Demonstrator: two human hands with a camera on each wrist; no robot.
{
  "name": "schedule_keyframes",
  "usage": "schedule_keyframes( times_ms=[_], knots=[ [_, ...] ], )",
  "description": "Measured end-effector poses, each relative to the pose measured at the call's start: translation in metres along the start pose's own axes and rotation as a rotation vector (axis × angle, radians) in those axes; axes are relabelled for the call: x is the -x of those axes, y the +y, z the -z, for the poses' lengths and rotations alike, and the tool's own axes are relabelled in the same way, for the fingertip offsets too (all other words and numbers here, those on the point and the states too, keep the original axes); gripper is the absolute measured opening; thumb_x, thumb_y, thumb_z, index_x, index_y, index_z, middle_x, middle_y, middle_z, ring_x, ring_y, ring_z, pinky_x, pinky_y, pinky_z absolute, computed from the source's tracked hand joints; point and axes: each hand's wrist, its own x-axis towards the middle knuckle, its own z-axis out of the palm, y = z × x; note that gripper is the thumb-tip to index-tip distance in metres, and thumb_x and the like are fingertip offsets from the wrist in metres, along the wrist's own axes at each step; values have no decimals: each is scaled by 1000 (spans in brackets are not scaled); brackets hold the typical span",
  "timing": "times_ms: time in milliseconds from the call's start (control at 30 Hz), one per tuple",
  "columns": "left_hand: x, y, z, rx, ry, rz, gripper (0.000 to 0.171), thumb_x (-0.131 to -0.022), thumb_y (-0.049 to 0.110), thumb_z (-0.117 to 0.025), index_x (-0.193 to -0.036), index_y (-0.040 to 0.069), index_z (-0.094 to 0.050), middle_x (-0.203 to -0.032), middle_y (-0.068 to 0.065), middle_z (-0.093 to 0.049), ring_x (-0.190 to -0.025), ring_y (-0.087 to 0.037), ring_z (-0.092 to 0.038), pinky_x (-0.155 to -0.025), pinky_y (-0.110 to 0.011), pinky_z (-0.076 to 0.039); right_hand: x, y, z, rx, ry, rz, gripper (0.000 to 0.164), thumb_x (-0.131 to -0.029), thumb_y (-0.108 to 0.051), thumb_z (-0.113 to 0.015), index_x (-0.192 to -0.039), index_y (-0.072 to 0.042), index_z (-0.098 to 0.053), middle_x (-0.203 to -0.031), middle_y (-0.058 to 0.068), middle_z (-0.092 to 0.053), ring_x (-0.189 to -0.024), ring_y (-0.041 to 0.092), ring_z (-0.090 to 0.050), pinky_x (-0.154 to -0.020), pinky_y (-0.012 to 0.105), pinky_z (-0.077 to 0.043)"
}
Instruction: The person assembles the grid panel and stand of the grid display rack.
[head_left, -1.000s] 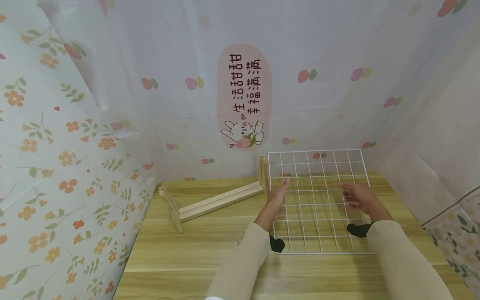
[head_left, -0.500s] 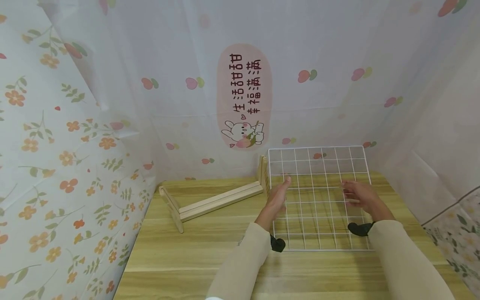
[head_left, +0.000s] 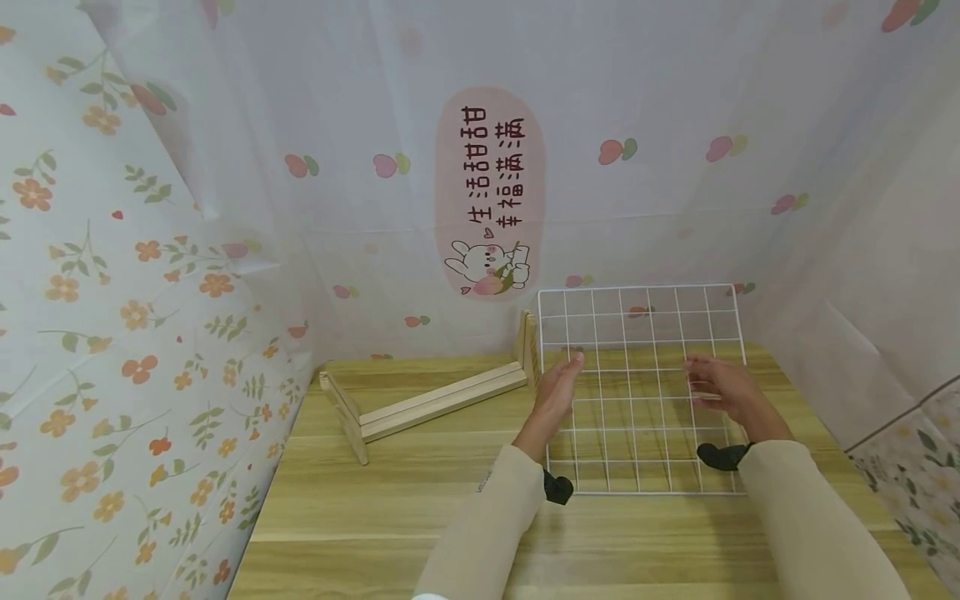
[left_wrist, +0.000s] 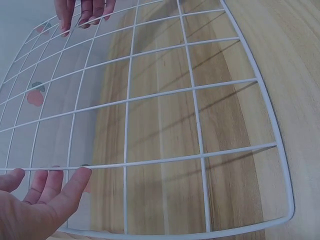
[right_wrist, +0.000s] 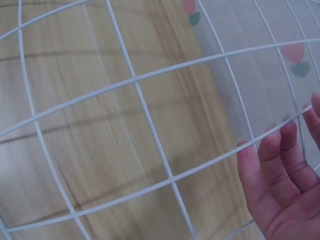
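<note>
A white wire grid panel (head_left: 632, 398) is held between both hands, tilted, with its far edge up in front of the back cloth. My left hand (head_left: 553, 400) grips its left part; in the left wrist view the fingers (left_wrist: 72, 192) meet a wire from behind. On the right part, my right hand (head_left: 729, 396) holds a wire with its curled fingers (right_wrist: 250, 170). Immediately left of the panel stands a pale wooden stand (head_left: 442, 404), a long rail between two upright end pieces. Whether the panel touches the stand's right end piece I cannot tell.
The wood-grain tabletop (head_left: 360, 517) carries the stand and lies under the panel. A printed cloth (head_left: 360, 267) hangs along the back, and a flowered cloth (head_left: 172, 350) closes off the left side. Another cloth (head_left: 885, 300) hangs at the right.
The wire grid panel has shifted slightly up and away in the head view, both edges higher than before. Both hands keep their hold and move little. The wooden stand stays put.
</note>
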Motion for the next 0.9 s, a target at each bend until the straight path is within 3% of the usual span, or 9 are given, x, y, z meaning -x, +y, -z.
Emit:
schedule_keyframes(
  times_ms=[100, 200, 267, 333, 367, 433, 533, 600, 900],
  knots=[
    [-1, 0, -2, -11, 26, -6, 62, -92, 61, -51, -135, 16, -57, -138, -10, -54, -126, -36, -49, -90, -62, -48, 0, -1, 1, -9, -9, 15, 9, -98, -30, -58, -94, -37, -62, -88, -12, -60, -86, 9, -62, -78, 34, -57],
    [-2, 1, -3, -58, 49, -3, 61, -93, 55, -54, -139, 15, -53, -140, -11, -52, -111, -27, -56, -85, -52, -53, 0, -2, 1, -25, -12, 22, 11, -98, -28, -58, -94, -37, -63, -88, -12, -61, -83, 7, -62, -78, 34, -57],
    [-2, 2, -4, -83, 58, 1, 58, -94, 47, -56, -141, 14, -51, -142, -13, -51, -87, -19, -58, -70, -39, -55, 1, -2, 1, -28, -12, 29, 11, -98, -28, -58, -95, -37, -63, -88, -13, -61, -82, 6, -62, -78, 34, -57],
    [-2, 3, -5, -111, 64, 1, 56, -94, 40, -58, -143, 14, -49, -136, -16, -55, -63, -13, -49, -55, -29, -47, 1, -2, 1, -32, -10, 37, 11, -98, -27, -59, -96, -37, -63, -88, -13, -62, -81, 5, -62, -78, 33, -57],
    [-3, 3, -5, -124, 67, -7, 54, -95, 36, -59, -143, 13, -48, -133, -16, -57, -60, -9, -48, -53, -25, -43, 1, -2, 0, -30, -8, 41, 11, -98, -27, -59, -96, -38, -63, -87, -13, -62, -81, 5, -62, -78, 33, -57],
    [-3, 3, -6, -133, 67, -21, 53, -95, 29, -60, -143, 12, -48, -113, -12, -63, -46, -9, -34, -46, -24, -34, 2, -2, 1, -33, -2, 47, 12, -98, -27, -59, -96, -38, -64, -87, -14, -62, -81, 6, -62, -77, 33, -58],
    [-4, 4, -7, -163, 80, -54, 51, -95, 24, -60, -142, 11, -49, -71, 0, -52, -43, -8, -29, -46, -24, -33, 2, -4, 1, -51, 5, 53, 12, -97, -27, -60, -95, -38, -65, -86, -13, -63, -81, 7, -62, -77, 33, -58],
    [-5, 4, -7, -173, 95, -72, 50, -93, 23, -62, -141, 11, -51, -62, 7, -40, -44, -8, -28, -46, -24, -32, 3, -5, 1, -70, 12, 49, 11, -96, -27, -62, -94, -37, -65, -85, -13, -63, -80, 7, -62, -76, 33, -58],
    [-7, 7, -8, -164, 111, -100, 54, -91, 21, -65, -142, 16, -51, -65, 9, -37, -48, -7, -31, -43, -20, -27, 8, -14, 0, -122, 36, 51, 5, -93, -30, -66, -94, -34, -66, -84, -12, -64, -79, 7, -62, -76, 33, -58]
  ],
)
